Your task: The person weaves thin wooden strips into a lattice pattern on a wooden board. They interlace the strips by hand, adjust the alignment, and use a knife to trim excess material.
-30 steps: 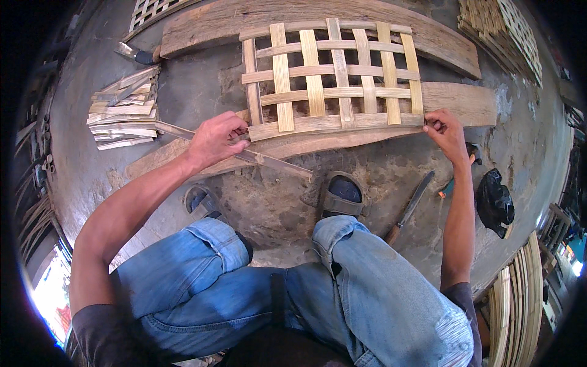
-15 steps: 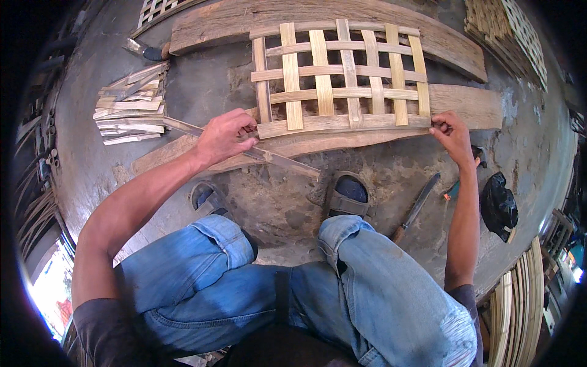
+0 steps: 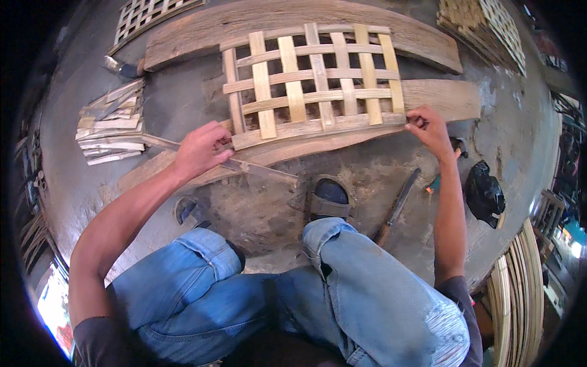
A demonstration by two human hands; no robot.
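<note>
A woven lattice panel of flat pale slats, bamboo or wood, (image 3: 292, 79) lies across wooden planks in front of me. My left hand (image 3: 205, 147) is closed on the left end of its near edge slat (image 3: 293, 131), thumb and fingers pinching. At the right end of that same slat, my right hand (image 3: 430, 130) pinches the corner between thumb and fingers. A thin loose strip (image 3: 263, 171) passes under my left hand and sticks out toward my feet. Several slat ends jut past the panel's edges.
Below the panel lie a near plank (image 3: 440, 98) and a far plank (image 3: 195, 33). A long knife (image 3: 402, 202) and a black plastic bag (image 3: 485, 196) are on the floor at right. Cut strips (image 3: 110, 125) lie left; more lattice panels (image 3: 498, 30) are stacked far right.
The whole view has shifted, so everything sits further left in the picture. Both hands keep their grip on the panel's near corners; the panel stays on the planks.
</note>
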